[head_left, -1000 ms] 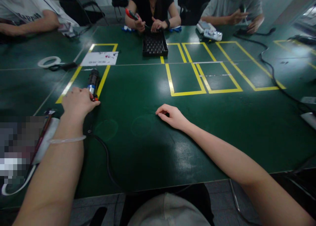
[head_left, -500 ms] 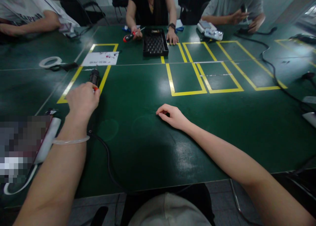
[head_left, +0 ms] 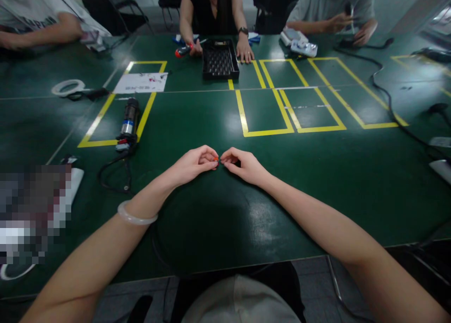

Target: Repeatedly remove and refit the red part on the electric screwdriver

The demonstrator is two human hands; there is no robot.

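Observation:
My left hand [head_left: 197,164] rests on the green table with its fingers curled toward the thumb. A tiny orange-red spot shows at its fingertips; whether it is a held piece or part of the hand I cannot tell. Just to the right, my right hand [head_left: 244,165] lies with its fingers bent in to the thumb and nothing visible in them. The two sets of fingertips almost meet. Forward of my left forearm, an electric screwdriver [head_left: 129,118] with a dark body and cable lies untouched, mostly inside a yellow tape outline [head_left: 146,109].
A printed white sheet [head_left: 141,83] and a tape roll [head_left: 68,88] lie at the left. Across the table, a person's hand [head_left: 196,48] holds a red-and-black screwdriver [head_left: 183,51] beside a black tray [head_left: 221,74]. Cables [head_left: 387,95] run along the right side.
My left hand has let go of the electric screwdriver, now lying on the table, and moved right and nearer, beside my right hand. The right hand has stayed in place.

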